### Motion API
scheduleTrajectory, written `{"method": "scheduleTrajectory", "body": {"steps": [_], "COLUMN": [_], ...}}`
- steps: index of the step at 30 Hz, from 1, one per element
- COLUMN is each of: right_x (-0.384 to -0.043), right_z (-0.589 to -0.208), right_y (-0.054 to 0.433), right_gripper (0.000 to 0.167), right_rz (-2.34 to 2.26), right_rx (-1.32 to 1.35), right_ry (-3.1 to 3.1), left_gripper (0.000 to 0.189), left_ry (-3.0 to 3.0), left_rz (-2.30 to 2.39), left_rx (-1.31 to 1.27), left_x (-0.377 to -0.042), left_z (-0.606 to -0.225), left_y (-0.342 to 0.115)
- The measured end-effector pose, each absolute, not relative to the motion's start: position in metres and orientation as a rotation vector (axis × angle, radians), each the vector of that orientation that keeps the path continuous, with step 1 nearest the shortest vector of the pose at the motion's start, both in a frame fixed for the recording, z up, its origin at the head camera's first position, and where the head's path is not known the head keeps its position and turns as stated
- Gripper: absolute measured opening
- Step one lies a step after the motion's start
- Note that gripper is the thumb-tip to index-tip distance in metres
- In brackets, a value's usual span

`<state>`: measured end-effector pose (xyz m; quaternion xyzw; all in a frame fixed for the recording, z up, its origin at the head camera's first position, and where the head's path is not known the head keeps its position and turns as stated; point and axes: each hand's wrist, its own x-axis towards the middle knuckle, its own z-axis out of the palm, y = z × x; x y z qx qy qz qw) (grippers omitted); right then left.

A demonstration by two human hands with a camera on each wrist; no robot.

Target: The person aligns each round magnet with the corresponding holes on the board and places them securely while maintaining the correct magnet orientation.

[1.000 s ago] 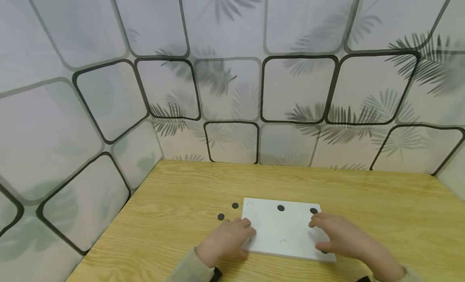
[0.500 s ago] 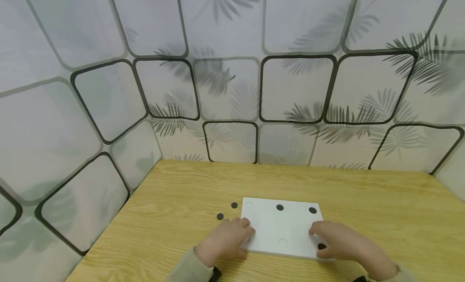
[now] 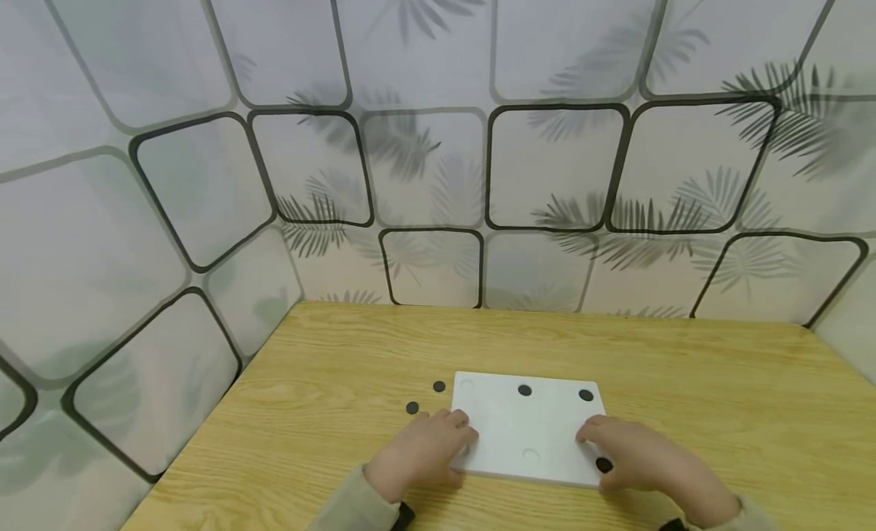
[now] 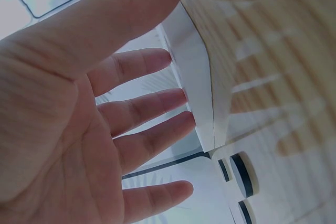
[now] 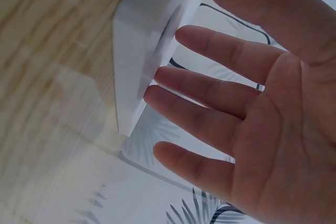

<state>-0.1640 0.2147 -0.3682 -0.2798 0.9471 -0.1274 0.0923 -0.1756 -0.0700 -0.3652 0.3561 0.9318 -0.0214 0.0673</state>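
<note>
A white rectangular board [image 3: 520, 428] with shallow round recesses lies flat on the table. Black discs sit in its far middle, far right [image 3: 585, 395] and near right [image 3: 604, 465] spots; the far-left [image 3: 467, 383] and near-middle recesses [image 3: 530, 455] hold none. My left hand [image 3: 420, 451] touches the board's left end with extended fingers, the thumb by the near edge, covering that corner. At the right end my right hand [image 3: 636, 459] rests with its fingers [image 5: 202, 85] fairly straight on the board, beside the near-right disc. Neither hand holds a disc.
Two loose black discs [image 3: 412, 408] lie on the wooden table [image 3: 356, 364] left of the board. The left wrist view shows a third loose disc [image 4: 241, 175] nearby. A patterned fabric wall [image 3: 438, 173] encloses the back and left sides.
My right hand has come slightly nearer and left from the far-right disc, uncovering it and the near-right one. The left hand has stayed at the board's left end.
</note>
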Motion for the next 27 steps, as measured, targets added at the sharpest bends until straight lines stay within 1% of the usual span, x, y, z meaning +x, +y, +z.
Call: {"method": "scheduleTrajectory", "body": {"steps": [7, 18, 27], "right_x": [-0.1645, -0.1685, -0.1698], "right_z": [-0.3691, -0.3703, -0.3701], "right_y": [0.2136, 0.2183, 0.2183], "right_gripper": [0.045, 0.044, 0.046], "right_rz": [-0.347, -0.361, -0.357], "right_rx": [-0.78, -0.858, -0.845], "right_ry": [2.811, 2.803, 2.803], "left_gripper": [0.045, 0.047, 0.046], "left_ry": [2.813, 2.816, 2.812], "left_rz": [-0.06, -0.062, -0.052], "left_rx": [1.075, 1.069, 1.07], "left_x": [-0.1769, -0.1769, -0.1776], "left_z": [-0.3676, -0.3658, -0.3646], "left_y": [-0.0704, -0.0701, -0.071]}}
